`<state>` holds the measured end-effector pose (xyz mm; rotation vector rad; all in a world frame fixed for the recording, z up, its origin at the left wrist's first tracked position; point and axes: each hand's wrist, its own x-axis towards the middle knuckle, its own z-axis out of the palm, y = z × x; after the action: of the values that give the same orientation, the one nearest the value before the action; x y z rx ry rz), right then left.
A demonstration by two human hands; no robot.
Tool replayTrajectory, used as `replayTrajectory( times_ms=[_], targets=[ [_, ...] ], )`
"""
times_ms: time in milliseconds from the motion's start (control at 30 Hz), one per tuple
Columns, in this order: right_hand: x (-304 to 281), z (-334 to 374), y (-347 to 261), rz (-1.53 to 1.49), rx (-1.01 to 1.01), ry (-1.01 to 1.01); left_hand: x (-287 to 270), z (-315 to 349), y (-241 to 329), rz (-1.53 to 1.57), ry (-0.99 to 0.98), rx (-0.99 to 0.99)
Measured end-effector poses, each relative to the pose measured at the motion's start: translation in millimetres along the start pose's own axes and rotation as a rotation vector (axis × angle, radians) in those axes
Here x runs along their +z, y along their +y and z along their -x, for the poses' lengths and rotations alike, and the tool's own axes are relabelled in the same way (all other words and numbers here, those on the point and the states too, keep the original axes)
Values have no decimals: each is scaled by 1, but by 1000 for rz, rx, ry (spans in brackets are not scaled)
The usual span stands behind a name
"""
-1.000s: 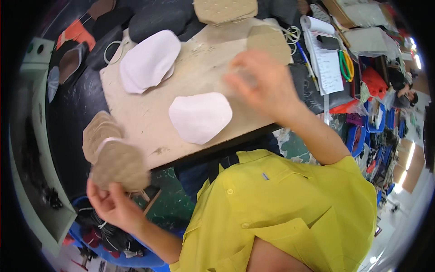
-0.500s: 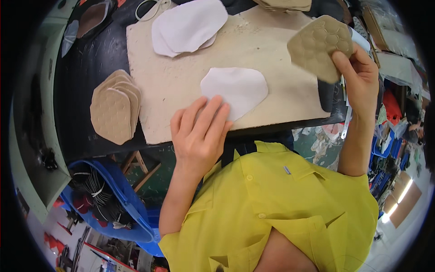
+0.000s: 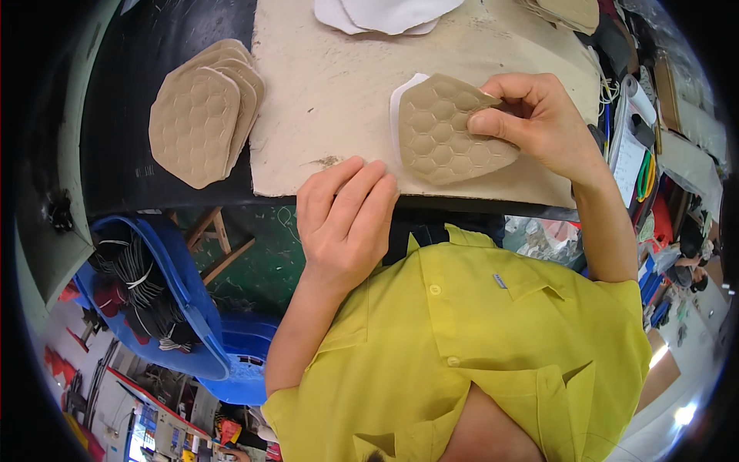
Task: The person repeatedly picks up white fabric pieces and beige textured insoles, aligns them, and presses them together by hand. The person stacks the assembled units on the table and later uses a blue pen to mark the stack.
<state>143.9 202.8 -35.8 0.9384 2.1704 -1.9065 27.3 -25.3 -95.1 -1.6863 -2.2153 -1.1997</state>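
A tan, hexagon-embossed piece (image 3: 446, 135) lies over a white piece (image 3: 396, 115), whose edge shows along its left side. My right hand (image 3: 539, 123) pinches the tan piece at its right edge between thumb and fingers. On the near edge of the pale board (image 3: 323, 100), my left hand (image 3: 346, 212) rests with its fingers extended and slightly bent, holding nothing. Its fingertips are close to the lower left of the tan piece, apart from it. Left of the board sits a stack of similar tan pieces (image 3: 196, 123).
White pieces (image 3: 385, 14) lie at the board's far side, and more tan pieces (image 3: 566, 11) at the far right. Below the black table (image 3: 119, 115), a blue bin (image 3: 188, 269) holds bundles of dark cords (image 3: 138, 289). Coloured loops (image 3: 645, 177) hang at the right.
My right hand has brought the tan piece down and left onto the white piece. My left hand no longer touches the white piece. The whole view has shifted.
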Motion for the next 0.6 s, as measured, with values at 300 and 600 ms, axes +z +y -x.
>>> replayTrajectory(
  times_ms=[300,600],
  targets=[
    [1,-8,4,81,13,-6,1,8,-4,-93,-81,41],
    [6,-7,5,245,-29,87,-5,-3,3,-183,-226,41]
  ],
)
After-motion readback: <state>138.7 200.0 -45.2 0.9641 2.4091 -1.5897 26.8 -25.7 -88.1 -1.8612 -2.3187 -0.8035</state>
